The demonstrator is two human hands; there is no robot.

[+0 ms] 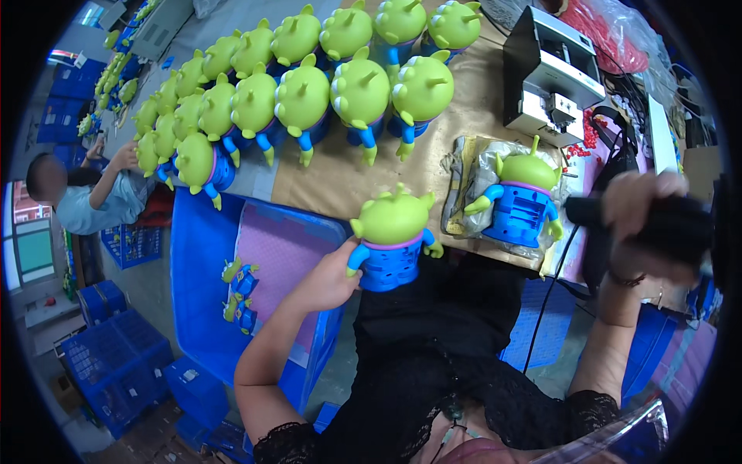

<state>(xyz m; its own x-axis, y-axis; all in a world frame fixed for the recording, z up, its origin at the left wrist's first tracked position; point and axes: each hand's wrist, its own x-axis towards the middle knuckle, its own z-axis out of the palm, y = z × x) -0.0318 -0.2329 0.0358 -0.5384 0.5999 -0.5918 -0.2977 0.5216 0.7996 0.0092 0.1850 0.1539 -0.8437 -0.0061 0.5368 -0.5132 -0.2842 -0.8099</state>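
At the table's near edge, my left hand (328,280) grips a toy alien figure (390,261) by its side. The figure has a green head with ears and an antenna, a purple collar and a blue body whose holed side shows. Off to the right, my right hand (635,207) is closed round a black power driver (671,228), blurred by motion, its narrow end pointing left. Between the hands a second alien figure (518,209) rests in a plastic-lined holder (461,182), its blue body showing open slots.
Rows of alien figures (301,97) stand across the far table. A white machine (541,77) sits at the back right, near red parts (591,131). Left of me is a blue bin (197,271) with small figures. A black cord (550,298) hangs down. Another person (104,193) works far left.
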